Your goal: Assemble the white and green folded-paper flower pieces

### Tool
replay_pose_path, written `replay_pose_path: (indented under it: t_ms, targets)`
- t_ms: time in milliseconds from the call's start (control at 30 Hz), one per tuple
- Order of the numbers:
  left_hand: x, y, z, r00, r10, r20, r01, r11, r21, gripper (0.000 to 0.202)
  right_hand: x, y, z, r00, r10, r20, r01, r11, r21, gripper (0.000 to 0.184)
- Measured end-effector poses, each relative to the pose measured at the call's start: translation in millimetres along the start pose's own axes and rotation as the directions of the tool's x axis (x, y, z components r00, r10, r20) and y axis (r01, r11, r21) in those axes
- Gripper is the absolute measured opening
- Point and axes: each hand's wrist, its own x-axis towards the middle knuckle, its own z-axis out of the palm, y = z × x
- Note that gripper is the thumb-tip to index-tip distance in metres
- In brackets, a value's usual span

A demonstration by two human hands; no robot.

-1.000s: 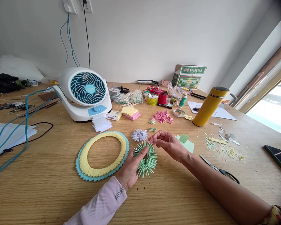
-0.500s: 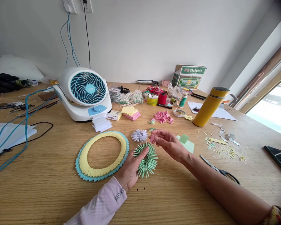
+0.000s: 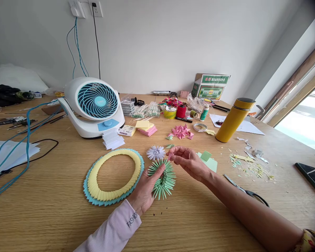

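My left hand (image 3: 146,187) grips a round, spiky green folded-paper ring (image 3: 167,182), its thumb lying across the front. Between the fingertips of my right hand (image 3: 189,161) is a small pink folded-paper piece (image 3: 170,156), held at the ring's upper edge. Whether the piece touches the green points I cannot tell. Just behind them lies a small spiky white paper ring (image 3: 155,153). A larger ring of folded paper, yellow inside and blue outside (image 3: 94,190), rests on the table to the left. A pile of pink folded pieces (image 3: 182,131) lies farther back.
A white fan (image 3: 76,120) stands at the back left. Scissors (image 3: 245,190), a yellow bottle (image 3: 228,124), green paper sheets (image 3: 211,163) and paper scraps (image 3: 254,168) are to the right. Sticky-note stacks (image 3: 147,128) and craft supplies line the back.
The view has shifted slightly. Both hands keep their holds, and the pink piece stays near the green ring's top edge.
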Motion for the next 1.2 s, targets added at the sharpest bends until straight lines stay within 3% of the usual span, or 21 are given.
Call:
replay_pose_path:
  t_ms: [567,1200]
  targets:
    - [4.5,-8.8,-6.4,1.0,-0.004,0.007,0.004,1.0,0.023,0.038,-1.2,-2.4,2.9,0.999,0.022,-0.044,-0.02,0.999,0.046,0.025]
    - [1.3,-8.3,-4.6,1.0,-0.016,-0.023,0.017,1.0,0.019,0.04,-1.2,-0.8,2.1,0.996,-0.038,-0.076,0.042,0.998,0.044,0.023]
